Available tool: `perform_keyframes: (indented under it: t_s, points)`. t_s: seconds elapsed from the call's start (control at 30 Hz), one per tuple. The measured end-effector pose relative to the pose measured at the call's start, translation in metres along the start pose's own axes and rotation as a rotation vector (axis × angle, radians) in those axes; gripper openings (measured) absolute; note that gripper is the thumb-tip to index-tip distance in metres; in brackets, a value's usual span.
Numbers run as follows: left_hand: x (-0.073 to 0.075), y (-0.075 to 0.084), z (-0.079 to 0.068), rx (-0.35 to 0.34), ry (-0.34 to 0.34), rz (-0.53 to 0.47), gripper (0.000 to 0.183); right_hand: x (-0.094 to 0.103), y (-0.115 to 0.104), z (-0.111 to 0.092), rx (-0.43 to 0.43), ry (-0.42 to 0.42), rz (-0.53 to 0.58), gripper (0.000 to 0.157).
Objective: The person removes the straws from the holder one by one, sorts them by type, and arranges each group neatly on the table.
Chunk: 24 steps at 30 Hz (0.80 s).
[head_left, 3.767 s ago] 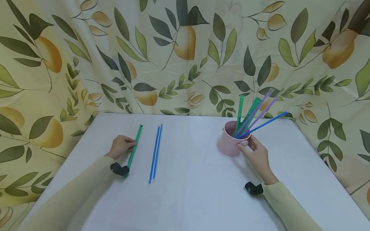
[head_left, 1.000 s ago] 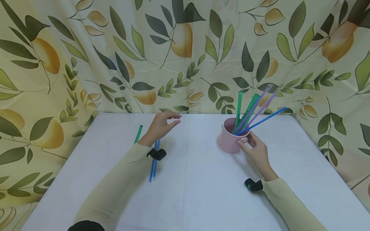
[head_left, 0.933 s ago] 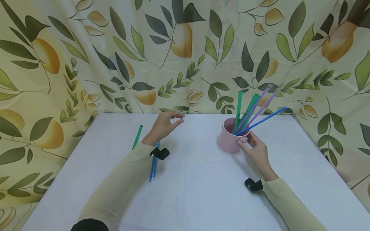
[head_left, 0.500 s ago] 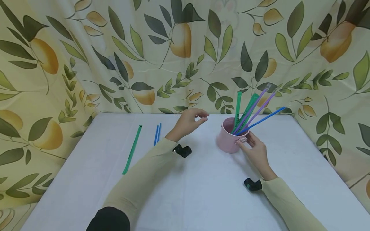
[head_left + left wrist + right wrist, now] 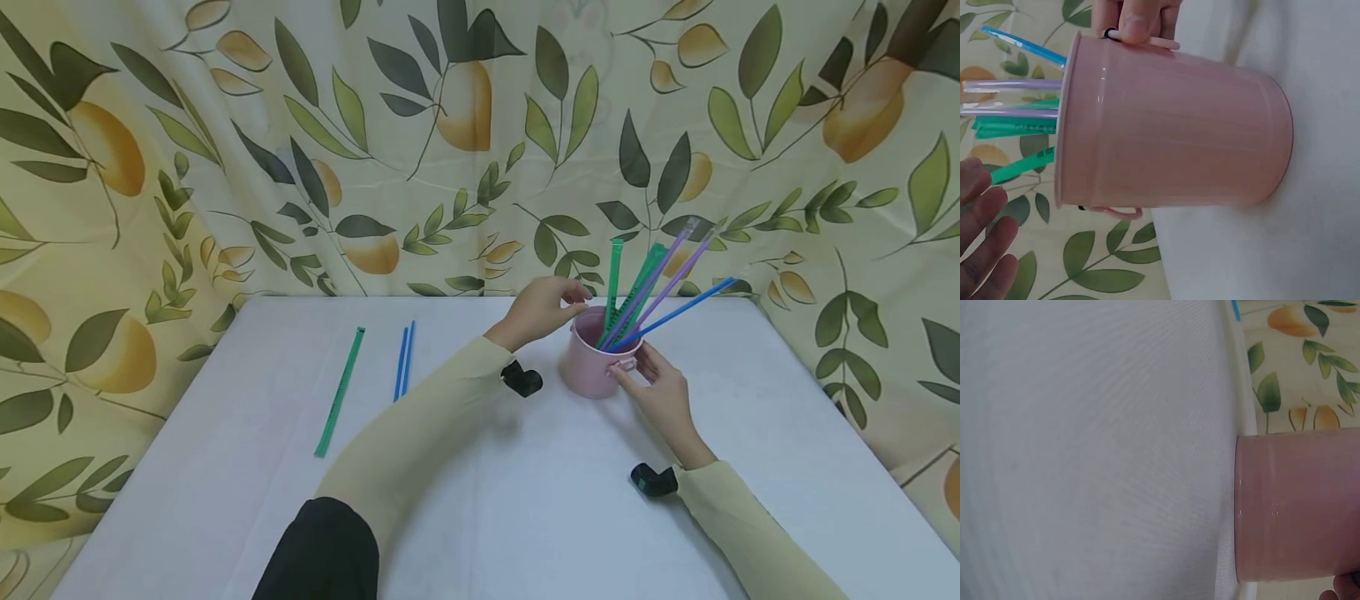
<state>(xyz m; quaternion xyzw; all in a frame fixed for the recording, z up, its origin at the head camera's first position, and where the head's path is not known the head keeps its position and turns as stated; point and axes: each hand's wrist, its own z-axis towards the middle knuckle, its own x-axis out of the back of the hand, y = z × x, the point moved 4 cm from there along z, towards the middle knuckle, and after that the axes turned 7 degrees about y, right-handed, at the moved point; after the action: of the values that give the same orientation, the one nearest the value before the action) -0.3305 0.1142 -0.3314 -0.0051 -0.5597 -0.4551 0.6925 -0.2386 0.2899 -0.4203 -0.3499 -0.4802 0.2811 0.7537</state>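
A small pink bucket [image 5: 585,375] stands upright on the white table, holding long green printed packets [image 5: 614,275], purple straws [image 5: 665,279] with clear ends and a blue straw [image 5: 701,302]. My right hand [image 5: 666,400] grips the small handle lug at the bucket's right side; in the left wrist view its thumb presses that lug [image 5: 1160,42]. My left hand [image 5: 542,310] is at the bucket's left rim, fingers loosely bent and holding nothing. In the left wrist view, those fingers [image 5: 988,212] hang beside the rim, close to a green packet [image 5: 1025,164].
On the left of the table [image 5: 225,500] lies one green packet [image 5: 341,392]. Two blue straws [image 5: 402,358] lie beside it, their near ends hidden by my left sleeve. A fruit-patterned curtain [image 5: 450,208] hangs right behind the table's far edge.
My left hand has let go of the green packet on the left and moved right, across the blue straws, to the bucket. My right hand has stayed on the bucket.
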Motion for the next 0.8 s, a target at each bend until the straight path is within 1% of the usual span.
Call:
perform_keyframes:
  t_s: [0.13, 0.33, 0.53, 0.6, 0.67, 0.8]
  points:
    - [-0.007, 0.004, 0.010, 0.027, -0.020, 0.026, 0.023, 0.000, 0.000, 0.000, 0.001, 0.001, 0.001, 0.073]
    - [-0.016, 0.006, 0.023, 0.057, -0.016, 0.025, 0.023, 0.001, -0.001, -0.001, -0.012, 0.002, 0.007, 0.072]
    - [-0.022, 0.002, 0.036, 0.083, 0.001, 0.011, 0.024, 0.001, -0.002, -0.002, -0.023, -0.002, 0.024, 0.072]
    - [-0.024, 0.000, 0.040, 0.096, -0.001, 0.004, 0.024, 0.001, -0.002, -0.002, -0.027, -0.005, 0.012, 0.072]
    - [-0.026, -0.002, 0.043, 0.109, -0.010, -0.014, 0.024, 0.001, -0.002, -0.002, -0.035, -0.008, 0.004, 0.073]
    - [-0.031, -0.004, 0.047, 0.134, -0.035, -0.100, 0.021, 0.002, 0.000, -0.002, -0.040, -0.010, -0.017, 0.074]
